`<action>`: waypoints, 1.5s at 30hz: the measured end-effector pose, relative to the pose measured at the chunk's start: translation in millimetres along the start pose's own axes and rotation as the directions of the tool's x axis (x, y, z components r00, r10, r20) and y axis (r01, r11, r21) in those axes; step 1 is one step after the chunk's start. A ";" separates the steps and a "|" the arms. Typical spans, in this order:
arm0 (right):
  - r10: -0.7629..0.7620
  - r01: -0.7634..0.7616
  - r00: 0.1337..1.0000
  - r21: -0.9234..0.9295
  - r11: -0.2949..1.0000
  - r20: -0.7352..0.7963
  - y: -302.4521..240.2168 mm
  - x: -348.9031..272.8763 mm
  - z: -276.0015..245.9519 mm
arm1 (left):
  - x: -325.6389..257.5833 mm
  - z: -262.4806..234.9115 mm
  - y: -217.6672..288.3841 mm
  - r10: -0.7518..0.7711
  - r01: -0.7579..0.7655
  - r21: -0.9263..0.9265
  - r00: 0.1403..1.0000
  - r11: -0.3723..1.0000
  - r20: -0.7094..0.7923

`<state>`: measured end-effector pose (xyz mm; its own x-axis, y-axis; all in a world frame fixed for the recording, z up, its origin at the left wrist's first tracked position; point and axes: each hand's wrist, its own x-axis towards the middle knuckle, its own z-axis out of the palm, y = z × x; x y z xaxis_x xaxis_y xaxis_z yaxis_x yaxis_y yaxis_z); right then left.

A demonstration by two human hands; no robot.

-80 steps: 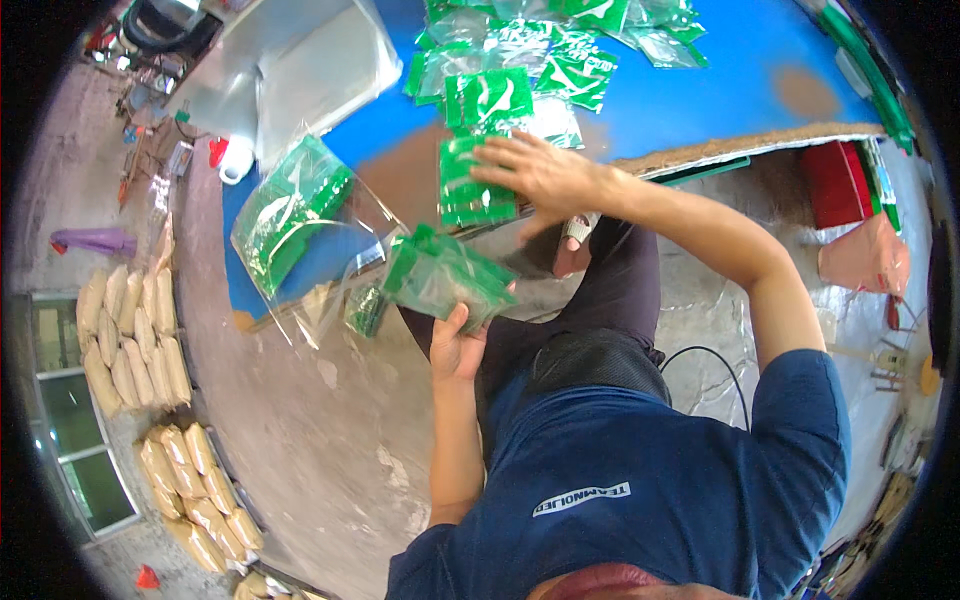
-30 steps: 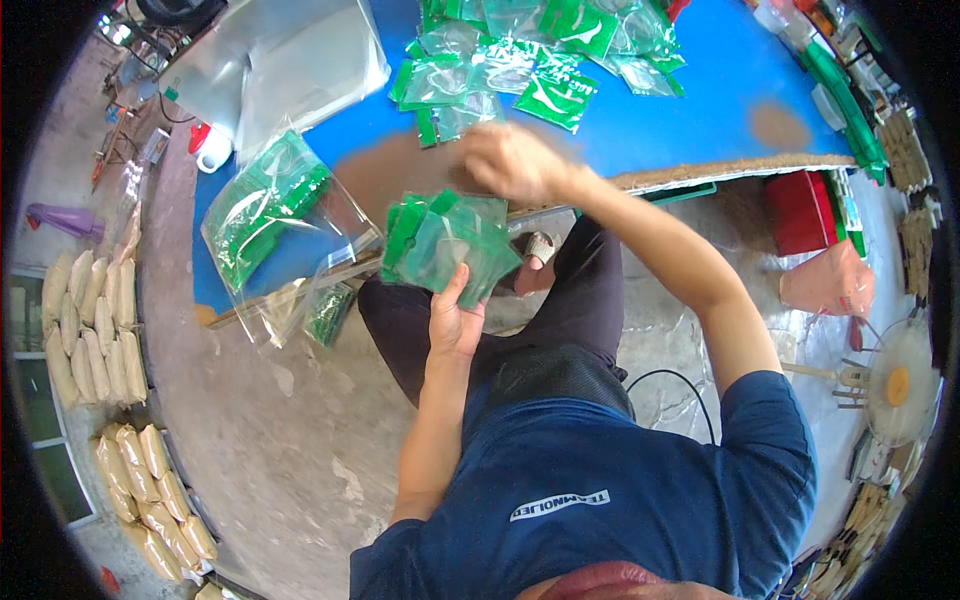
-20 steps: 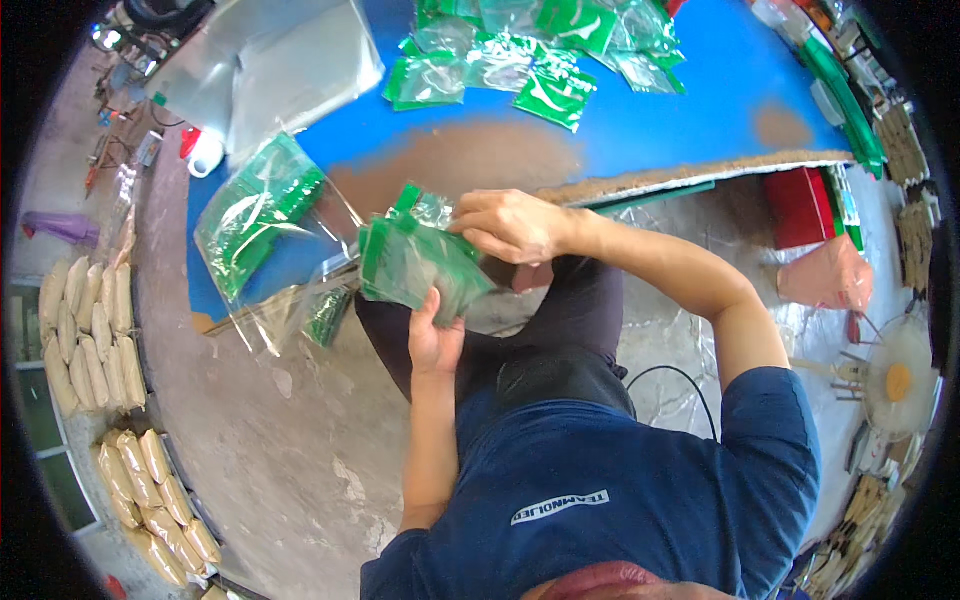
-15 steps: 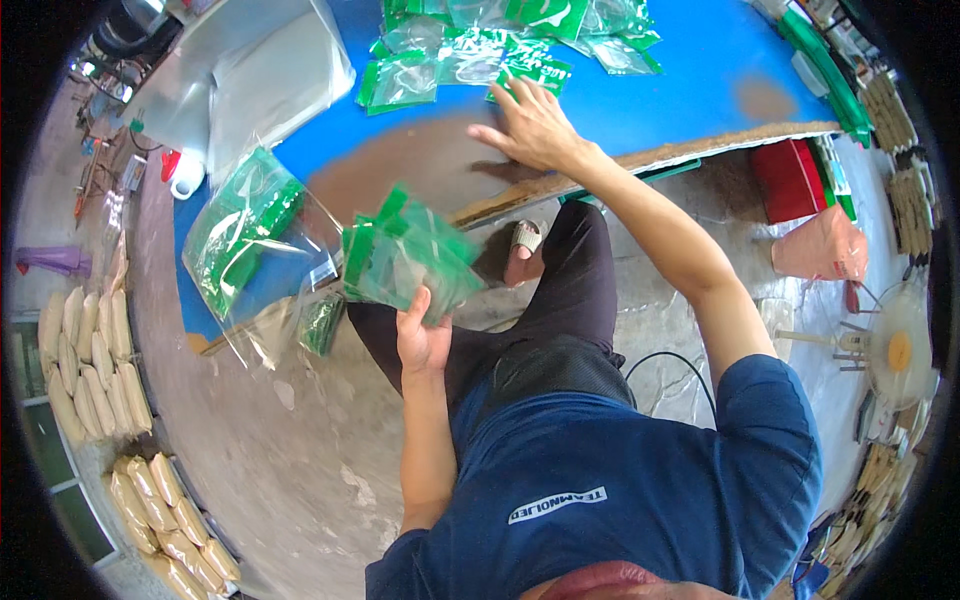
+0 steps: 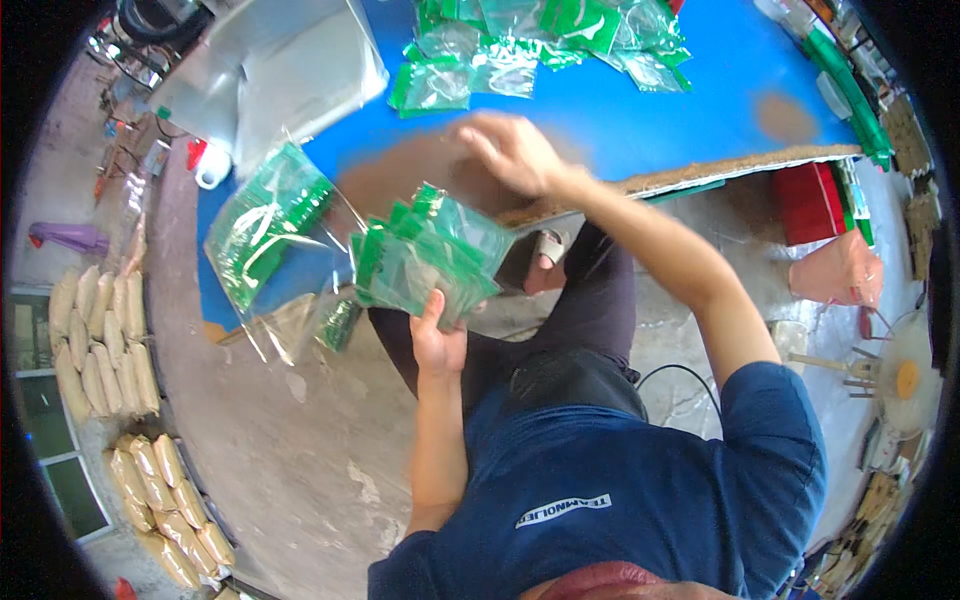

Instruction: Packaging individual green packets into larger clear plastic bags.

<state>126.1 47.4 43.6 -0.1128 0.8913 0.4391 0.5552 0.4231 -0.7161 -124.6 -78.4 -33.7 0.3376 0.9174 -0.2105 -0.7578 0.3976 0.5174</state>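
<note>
My left hand (image 5: pixel 440 340) grips a fanned stack of flat clear plastic bags with green panels (image 5: pixel 425 255), thumb on top, held over my lap at the table's front edge. My right hand (image 5: pixel 515 155), somewhat blurred, is over the bare brown patch of the blue table with thumb and fingers apart; I see nothing in it. Beyond it lies a loose pile of similar green and clear bags (image 5: pixel 505 70). Left of the stack, a large clear bag (image 5: pixel 265 235) with green packets inside hangs partly over the table's edge.
The blue table (image 5: pixel 720 110) has a worn brown front edge. At its back left stands a large clear plastic sheet or bag (image 5: pixel 305 70), near a white and red container (image 5: pixel 212 165). A red box (image 5: pixel 805 205), pink bag (image 5: pixel 835 270) and fan (image 5: pixel 905 380) are at right; filled tan sacks (image 5: pixel 100 340) at left.
My right hand has drawn back from the pile toward me. The bag that was under its fingers no longer shows there. The stack in my left hand looks fanned wider.
</note>
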 end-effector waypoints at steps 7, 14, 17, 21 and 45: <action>-0.056 0.214 0.964 -0.638 0.740 0.258 48.9 24.3 18.8 | -34.6 -14.4 11.7 0.098 -0.098 0.001 0.995 0.995 -0.019; -0.294 0.418 0.852 -0.225 0.880 0.434 -30.0 -63.9 28.2 | -10.9 -0.9 17.2 0.034 -0.034 -0.002 0.997 0.999 -0.072; -0.177 0.234 0.887 -0.085 0.969 0.426 -24.2 -31.9 17.7 | -6.5 1.9 15.7 0.046 -0.049 -0.024 0.995 0.999 -0.085; -0.236 0.422 0.856 -0.359 0.832 0.459 6.6 -6.7 10.7 | -20.1 -18.4 10.0 0.043 -0.040 0.058 0.998 0.998 -0.053; -0.092 0.282 0.942 -0.614 0.737 0.321 3.2 -3.5 7.8 | -42.2 -61.5 18.9 -0.031 0.031 -0.071 1.000 0.997 -0.006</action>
<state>121.9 46.9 35.6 -0.4225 0.8533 0.3056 0.8837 0.4628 -0.0704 -187.5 -108.7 -66.1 0.3577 0.9047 -0.2312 -0.7849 0.4255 0.4505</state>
